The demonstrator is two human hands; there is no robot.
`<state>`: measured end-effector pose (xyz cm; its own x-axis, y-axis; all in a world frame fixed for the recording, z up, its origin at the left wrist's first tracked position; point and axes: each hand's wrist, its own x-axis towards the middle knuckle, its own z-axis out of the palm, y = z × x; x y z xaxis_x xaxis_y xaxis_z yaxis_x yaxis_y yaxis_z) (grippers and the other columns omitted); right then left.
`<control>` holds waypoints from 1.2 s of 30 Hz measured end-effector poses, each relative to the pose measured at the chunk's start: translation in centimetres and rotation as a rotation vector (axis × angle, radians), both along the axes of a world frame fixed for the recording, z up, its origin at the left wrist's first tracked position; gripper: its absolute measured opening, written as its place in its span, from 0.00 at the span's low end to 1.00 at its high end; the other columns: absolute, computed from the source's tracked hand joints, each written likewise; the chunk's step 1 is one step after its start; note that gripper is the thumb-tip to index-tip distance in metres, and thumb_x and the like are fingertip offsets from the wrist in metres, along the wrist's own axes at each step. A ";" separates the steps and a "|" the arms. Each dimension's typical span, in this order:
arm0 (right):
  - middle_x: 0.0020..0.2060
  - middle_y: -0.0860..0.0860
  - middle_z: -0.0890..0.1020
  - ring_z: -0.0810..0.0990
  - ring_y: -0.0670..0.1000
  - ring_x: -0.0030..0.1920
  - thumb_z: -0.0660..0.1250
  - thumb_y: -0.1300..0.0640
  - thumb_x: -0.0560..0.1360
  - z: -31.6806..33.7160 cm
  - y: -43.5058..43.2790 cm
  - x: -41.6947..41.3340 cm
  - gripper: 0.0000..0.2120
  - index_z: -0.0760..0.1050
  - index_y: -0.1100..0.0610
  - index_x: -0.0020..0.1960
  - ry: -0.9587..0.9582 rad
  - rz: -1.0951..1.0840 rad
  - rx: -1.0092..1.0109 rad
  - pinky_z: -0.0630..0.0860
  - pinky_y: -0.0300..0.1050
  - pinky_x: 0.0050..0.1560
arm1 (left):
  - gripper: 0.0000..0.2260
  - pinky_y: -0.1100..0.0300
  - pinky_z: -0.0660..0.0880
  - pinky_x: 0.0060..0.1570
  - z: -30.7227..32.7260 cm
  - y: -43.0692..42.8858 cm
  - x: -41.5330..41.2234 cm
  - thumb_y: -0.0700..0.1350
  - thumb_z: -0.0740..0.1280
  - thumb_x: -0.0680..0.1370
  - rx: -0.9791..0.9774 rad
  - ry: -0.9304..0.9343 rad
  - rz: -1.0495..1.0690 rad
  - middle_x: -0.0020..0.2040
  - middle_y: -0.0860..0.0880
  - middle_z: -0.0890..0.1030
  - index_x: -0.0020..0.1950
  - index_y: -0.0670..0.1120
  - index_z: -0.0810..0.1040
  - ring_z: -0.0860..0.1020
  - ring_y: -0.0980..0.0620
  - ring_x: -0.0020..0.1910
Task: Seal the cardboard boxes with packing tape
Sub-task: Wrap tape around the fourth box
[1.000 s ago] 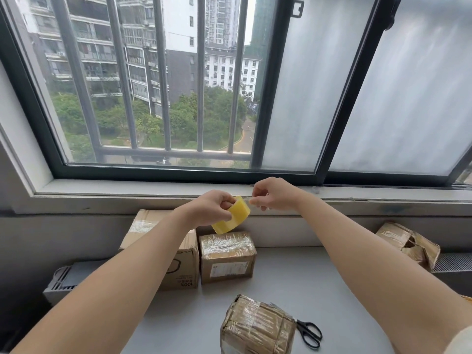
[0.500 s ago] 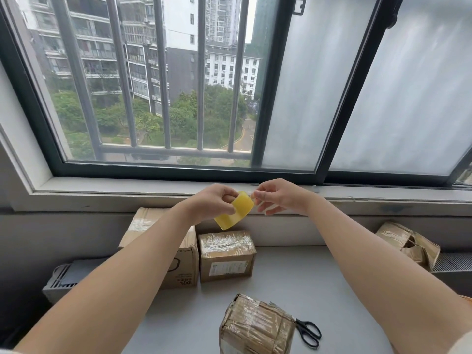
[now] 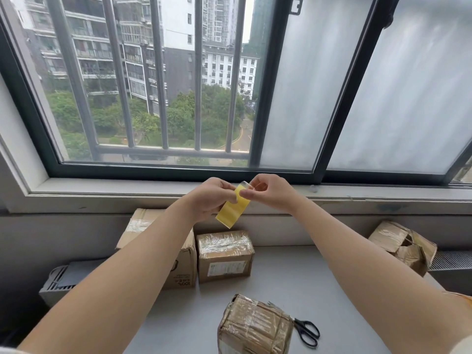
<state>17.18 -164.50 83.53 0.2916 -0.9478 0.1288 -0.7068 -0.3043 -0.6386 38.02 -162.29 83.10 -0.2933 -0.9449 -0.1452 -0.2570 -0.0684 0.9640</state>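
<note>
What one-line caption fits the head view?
Both hands, left hand and right hand, pick at yellow packing tape roll above taped cardboard boxes.

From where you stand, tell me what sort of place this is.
Probably a flat high up in a residential block, used as a makeshift packing spot. A barred window looks down on apartment towers and trees, and taped cardboard boxes and scissors sit on a grey ledge under the sill.

Tape roll point(image 3: 232, 210): glossy translucent yellow plastic. Boxes below it: brown cardboard, the centre box point(image 3: 224, 255) under shiny, wrinkled clear film. Scissors point(image 3: 306, 331): black plastic handles. Tabletop point(image 3: 293, 282): smooth matt grey.
</note>
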 end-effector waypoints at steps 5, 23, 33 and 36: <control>0.36 0.46 0.83 0.80 0.44 0.37 0.78 0.48 0.74 -0.2 -0.5 0.9 0.08 0.81 0.49 0.43 -0.132 0.005 -0.058 0.78 0.43 0.43 | 0.10 0.46 0.79 0.56 -0.2 0.1 -0.1 0.32 0.69 0.77 0.000 0.021 0.016 0.55 0.35 0.83 0.56 0.40 0.82 0.81 0.43 0.51; 0.36 0.53 0.85 0.83 0.47 0.37 0.72 0.54 0.80 2.2 -0.3 -1.5 0.08 0.77 0.55 0.45 0.146 -0.080 0.097 0.83 0.47 0.45 | 0.15 0.47 0.78 0.59 -3.7 3.5 1.9 0.33 0.68 0.79 0.069 0.187 -0.169 0.59 0.34 0.82 0.66 0.39 0.78 0.81 0.44 0.54; 0.40 0.57 0.86 0.86 0.50 0.37 0.75 0.57 0.78 4.6 2.8 -0.6 0.10 0.80 0.63 0.52 -0.218 -0.144 0.420 0.84 0.45 0.42 | 0.10 0.54 0.77 0.49 -5.9 4.7 0.6 0.47 0.66 0.83 0.122 0.443 -0.091 0.45 0.46 0.83 0.55 0.40 0.80 0.81 0.49 0.44; 0.39 0.56 0.86 0.85 0.49 0.36 0.75 0.57 0.78 4.2 3.0 -1.2 0.11 0.82 0.65 0.53 -0.234 -0.154 0.445 0.83 0.43 0.40 | 0.09 0.52 0.74 0.51 -6.8 4.6 0.0 0.47 0.67 0.83 0.147 0.432 -0.031 0.45 0.46 0.82 0.55 0.41 0.79 0.80 0.48 0.46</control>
